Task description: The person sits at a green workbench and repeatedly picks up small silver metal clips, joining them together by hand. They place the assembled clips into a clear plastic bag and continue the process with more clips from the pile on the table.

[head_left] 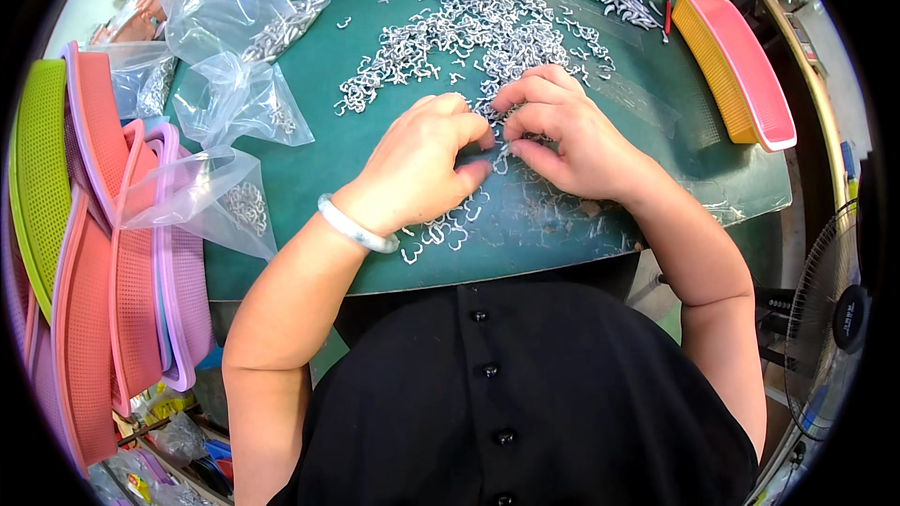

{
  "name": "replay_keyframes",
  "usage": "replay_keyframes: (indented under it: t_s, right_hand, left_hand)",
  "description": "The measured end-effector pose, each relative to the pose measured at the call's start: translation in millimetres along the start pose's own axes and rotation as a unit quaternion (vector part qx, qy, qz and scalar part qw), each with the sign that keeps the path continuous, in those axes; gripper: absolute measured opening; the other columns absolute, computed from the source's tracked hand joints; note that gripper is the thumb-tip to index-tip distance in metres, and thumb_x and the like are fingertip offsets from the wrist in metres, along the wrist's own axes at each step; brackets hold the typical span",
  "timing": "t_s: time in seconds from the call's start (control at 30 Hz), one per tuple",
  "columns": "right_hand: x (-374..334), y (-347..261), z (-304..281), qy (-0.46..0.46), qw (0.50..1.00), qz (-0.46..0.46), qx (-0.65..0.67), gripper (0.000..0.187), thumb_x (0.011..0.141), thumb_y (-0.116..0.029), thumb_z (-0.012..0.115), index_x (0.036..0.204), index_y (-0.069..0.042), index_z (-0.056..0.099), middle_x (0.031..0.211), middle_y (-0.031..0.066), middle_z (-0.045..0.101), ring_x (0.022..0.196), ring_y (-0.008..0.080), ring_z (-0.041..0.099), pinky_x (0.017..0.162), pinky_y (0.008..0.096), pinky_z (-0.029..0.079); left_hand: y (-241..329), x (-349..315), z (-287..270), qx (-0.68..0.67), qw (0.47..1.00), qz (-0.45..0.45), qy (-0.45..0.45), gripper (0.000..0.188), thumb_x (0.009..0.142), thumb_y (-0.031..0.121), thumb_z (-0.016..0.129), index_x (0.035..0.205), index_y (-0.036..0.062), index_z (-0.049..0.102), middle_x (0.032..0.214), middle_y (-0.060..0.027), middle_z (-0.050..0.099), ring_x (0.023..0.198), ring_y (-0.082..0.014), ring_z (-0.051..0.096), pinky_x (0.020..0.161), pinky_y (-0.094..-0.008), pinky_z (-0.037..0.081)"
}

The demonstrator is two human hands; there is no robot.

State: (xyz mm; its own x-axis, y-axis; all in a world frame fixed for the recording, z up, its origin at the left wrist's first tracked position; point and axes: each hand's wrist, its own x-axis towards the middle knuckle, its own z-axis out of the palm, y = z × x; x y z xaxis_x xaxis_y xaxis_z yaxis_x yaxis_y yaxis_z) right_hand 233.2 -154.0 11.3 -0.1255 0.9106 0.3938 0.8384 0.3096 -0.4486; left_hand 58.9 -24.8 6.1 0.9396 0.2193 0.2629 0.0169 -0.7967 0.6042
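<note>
The left hand (422, 161) and right hand (577, 139) curl at the near edge of one heap of shiny, hooked metal bits (487, 19), too many to count; whether either pinches any, I can't tell. Four clear, crinkled plastic bags (242, 98) lie leftward on one smooth green table (328, 152)

The head view looks from the wearer's own head, steeply down and forward, over the black shirt front (403, 394) along the lower edge onto the green tabletop (323, 66). It sits near, with the left hand (424, 155) and right hand (574, 139) about mid-frame. The upright fisheye picture spans from stacked baskets (86, 347) at left to a fan (850, 317) at right, bending edges near its dark, rounded rim.
</note>
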Motion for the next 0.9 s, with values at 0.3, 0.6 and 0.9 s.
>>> replay_keyframes:
  t_s: [0.3,0.6,0.9]
  right_hand:
    - [-4,-7,-1,-0.019,0.998,-0.051,-0.030,0.009,0.070,-0.006,0.070,0.079,-0.005,0.067,0.113,0.0075,0.059,0.111,0.0308,0.048,0.095,0.0433,0.039]
    - [-5,-11,-3,-0.047,0.996,-0.056,-0.044,0.012,0.067,-0.008,0.072,0.078,-0.004,0.068,0.115,0.0082,0.058,0.115,0.0314,0.045,0.096,0.0446,0.037]
    - [-4,-10,0,-0.031,0.997,-0.055,-0.045,0.007,0.079,-0.007,0.063,0.083,-0.002,0.063,0.111,0.0084,0.059,0.112,0.0290,0.048,0.097,0.0428,0.036]
  left_hand:
    - [-5,-2,1,0.038,0.999,0.011,-0.027,0.014,0.071,0.006,0.072,0.081,0.0061,0.063,0.081,-0.0070,0.053,0.082,-0.0265,0.053,0.072,-0.0368,0.044]
    - [-4,-3,8,0.001,0.999,0.037,0.004,0.013,0.071,0.004,0.070,0.081,0.0061,0.063,0.080,-0.0074,0.053,0.080,-0.0271,0.053,0.072,-0.0364,0.044]
    - [-6,-5,6,-0.036,0.999,0.006,0.023,0.012,0.076,0.001,0.066,0.087,0.0031,0.066,0.083,-0.0085,0.057,0.078,-0.0239,0.057,0.068,-0.0320,0.046]
